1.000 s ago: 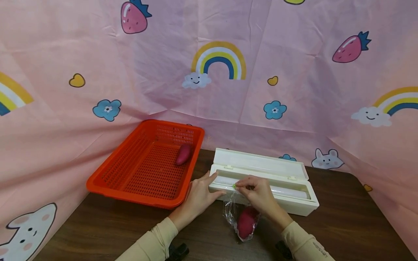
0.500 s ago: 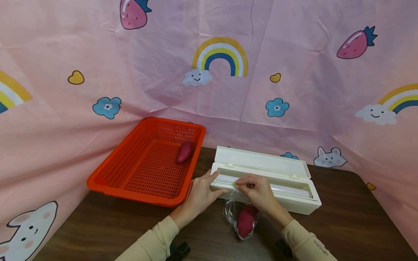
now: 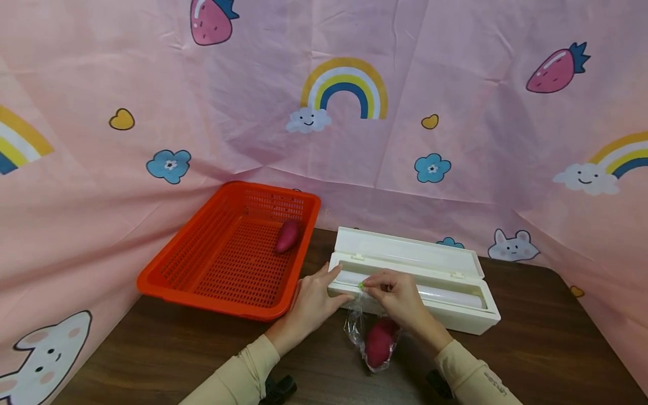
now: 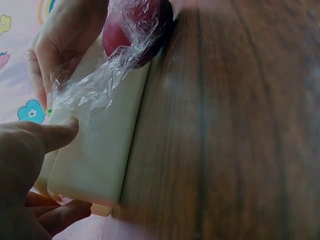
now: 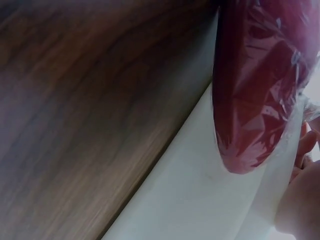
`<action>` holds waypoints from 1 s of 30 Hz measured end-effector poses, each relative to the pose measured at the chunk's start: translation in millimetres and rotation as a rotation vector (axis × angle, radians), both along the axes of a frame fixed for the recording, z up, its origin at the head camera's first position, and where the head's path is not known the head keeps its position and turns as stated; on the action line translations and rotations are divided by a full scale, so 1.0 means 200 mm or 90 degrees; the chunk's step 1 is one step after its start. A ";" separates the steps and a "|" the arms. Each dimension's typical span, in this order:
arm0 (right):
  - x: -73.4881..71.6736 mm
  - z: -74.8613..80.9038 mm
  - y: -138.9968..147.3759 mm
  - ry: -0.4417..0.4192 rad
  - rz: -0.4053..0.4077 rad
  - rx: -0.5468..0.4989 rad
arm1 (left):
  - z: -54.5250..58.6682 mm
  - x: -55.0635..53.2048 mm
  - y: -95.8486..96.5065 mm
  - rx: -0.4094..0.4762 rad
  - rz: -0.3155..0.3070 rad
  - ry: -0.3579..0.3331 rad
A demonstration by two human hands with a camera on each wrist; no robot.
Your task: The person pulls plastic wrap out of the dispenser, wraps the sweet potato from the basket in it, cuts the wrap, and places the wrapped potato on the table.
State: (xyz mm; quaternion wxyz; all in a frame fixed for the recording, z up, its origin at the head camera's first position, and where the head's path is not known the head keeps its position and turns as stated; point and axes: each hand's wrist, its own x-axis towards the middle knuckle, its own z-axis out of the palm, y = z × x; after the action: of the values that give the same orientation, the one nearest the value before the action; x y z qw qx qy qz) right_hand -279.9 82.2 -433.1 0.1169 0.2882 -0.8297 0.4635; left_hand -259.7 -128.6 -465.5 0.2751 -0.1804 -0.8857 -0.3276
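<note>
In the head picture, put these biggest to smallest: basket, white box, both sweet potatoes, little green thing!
1. Orange basket
2. White box
3. Wrapped sweet potato and loose sweet potato: unsure, the wrapped one is nearer
4. Little green thing

The left hand (image 4: pixel 22 160) is gripping a pale box (image 4: pixel 100 155) on a brown table (image 4: pixel 225 125), while the right hand (image 4: pixel 67 32) is touching a green piece (image 4: pixel 49 111) beside crinkled film (image 4: pixel 95 85) clinging to a dark-red object (image 4: pixel 114 39).
</note>
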 end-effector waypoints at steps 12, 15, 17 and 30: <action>-0.01 0.00 -0.07 0.002 0.011 -0.005 | 0.00 0.01 0.00 0.002 0.000 -0.032; -0.01 0.00 -0.09 -0.003 0.009 -0.002 | 0.00 0.00 -0.01 -0.006 0.008 -0.024; -0.01 0.00 -0.09 -0.009 0.008 -0.001 | 0.00 0.00 0.00 -0.009 0.010 -0.022; 0.00 0.02 -0.12 -0.030 -0.017 0.021 | 0.01 0.01 0.00 -0.005 0.013 -0.028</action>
State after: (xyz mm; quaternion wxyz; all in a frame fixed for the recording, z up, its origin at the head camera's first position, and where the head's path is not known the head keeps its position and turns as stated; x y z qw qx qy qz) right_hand -279.0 58.2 -429.6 0.0989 0.2678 -0.8436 0.4548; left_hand -257.7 -129.4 -464.0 0.2583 -0.1654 -0.8946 -0.3249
